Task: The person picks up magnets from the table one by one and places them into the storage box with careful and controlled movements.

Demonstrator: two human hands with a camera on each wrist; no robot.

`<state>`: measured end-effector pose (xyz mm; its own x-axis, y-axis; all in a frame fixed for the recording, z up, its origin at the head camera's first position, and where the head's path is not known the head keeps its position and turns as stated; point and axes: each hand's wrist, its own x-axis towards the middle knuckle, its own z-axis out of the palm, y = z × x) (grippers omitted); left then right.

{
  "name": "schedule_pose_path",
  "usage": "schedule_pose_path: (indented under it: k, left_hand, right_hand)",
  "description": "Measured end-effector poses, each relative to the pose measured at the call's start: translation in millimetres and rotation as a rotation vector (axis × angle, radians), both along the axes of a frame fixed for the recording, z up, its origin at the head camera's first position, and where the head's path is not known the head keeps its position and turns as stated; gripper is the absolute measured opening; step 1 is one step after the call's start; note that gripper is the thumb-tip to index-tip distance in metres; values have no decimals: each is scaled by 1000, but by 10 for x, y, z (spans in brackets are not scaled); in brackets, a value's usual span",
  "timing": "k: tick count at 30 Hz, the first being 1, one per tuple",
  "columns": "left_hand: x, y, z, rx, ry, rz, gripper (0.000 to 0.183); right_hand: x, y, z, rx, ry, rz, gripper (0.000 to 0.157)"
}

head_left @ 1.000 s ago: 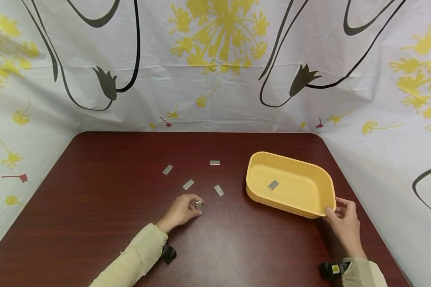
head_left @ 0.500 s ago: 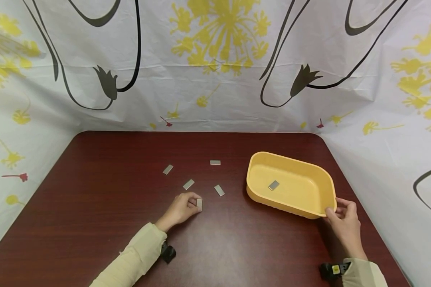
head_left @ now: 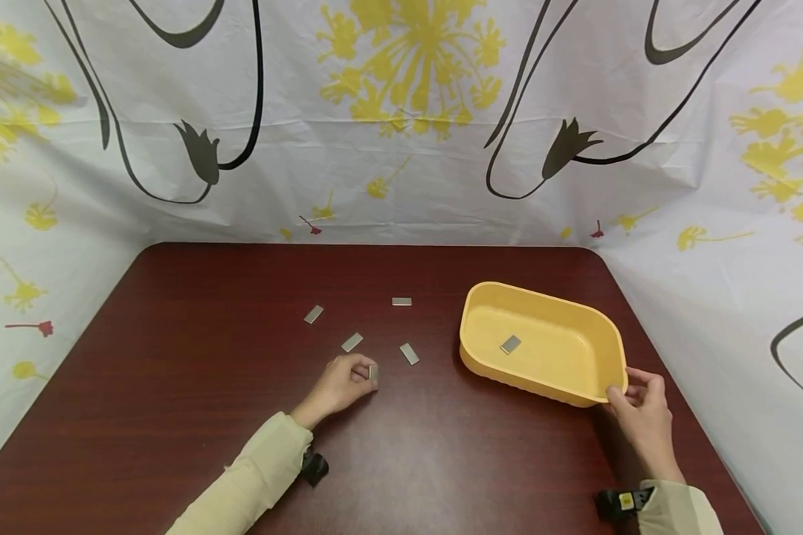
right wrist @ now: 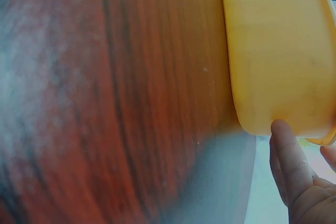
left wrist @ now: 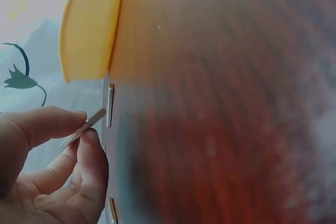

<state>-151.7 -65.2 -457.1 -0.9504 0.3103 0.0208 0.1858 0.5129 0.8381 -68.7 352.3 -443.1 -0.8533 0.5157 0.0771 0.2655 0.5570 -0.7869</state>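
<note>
My left hand [head_left: 340,385] pinches a small flat silver-grey rectangular block [head_left: 373,372] between thumb and fingertips, raised above the table. In the left wrist view the block [left wrist: 96,117] is tilted, its end sticking out past the fingertips. At the right, my right hand [head_left: 645,417] grips the near right corner of a yellow plastic basket [head_left: 542,382], thumb at the rim and fingers along the outer side. One similar block [head_left: 510,344] lies inside the basket. The right wrist view shows a finger [right wrist: 289,153] against the basket's wall.
Beyond the left hand, several matching blocks lie spread on the dark red wooden table [head_left: 227,349], among them one block [head_left: 352,342] close by and another block [head_left: 409,353] to its right. A white patterned cloth [head_left: 401,186] hangs behind the table.
The block in my left hand has turned between the fingers, showing a broad face half a second ago and a narrower one now. My right hand and the basket stay put.
</note>
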Motion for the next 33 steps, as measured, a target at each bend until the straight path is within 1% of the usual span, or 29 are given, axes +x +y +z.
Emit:
schedule_pose_path:
  k: [3, 6, 9, 15, 22, 24, 29, 33]
  left_hand:
    - [-20, 10, 13, 13, -15, 26, 23]
    - [-40, 17, 19, 21, -24, 33, 22]
    - [-56, 31, 31, 24, -20, 29, 19]
    - [-76, 74, 78, 25, 13, 17, 17]
    - [-90, 121, 120, 23, 27, 27, 17]
    - [-94, 132, 134, 19, 34, 20, 16]
    - [-99, 159, 194, 26, 61, -3, 17]
    - [-114, 192, 247, 31, 68, -5, 18]
  right_hand:
    - [-4, 5, -7, 2, 3, -1, 42]
    - [-4, 7, -10, 3, 3, -3, 42]
    - [-4, 8, -14, 5, 5, -7, 41]
    - [-1, 9, -12, 4, 4, 0, 41]
    - [0, 15, -17, 4, -1, 5, 43]
    - [1, 13, -15, -1, -2, 6, 43]
    - [3, 11, -8, -14, -4, 11, 43]
    - [0, 12, -2, -8, -4, 13, 43]
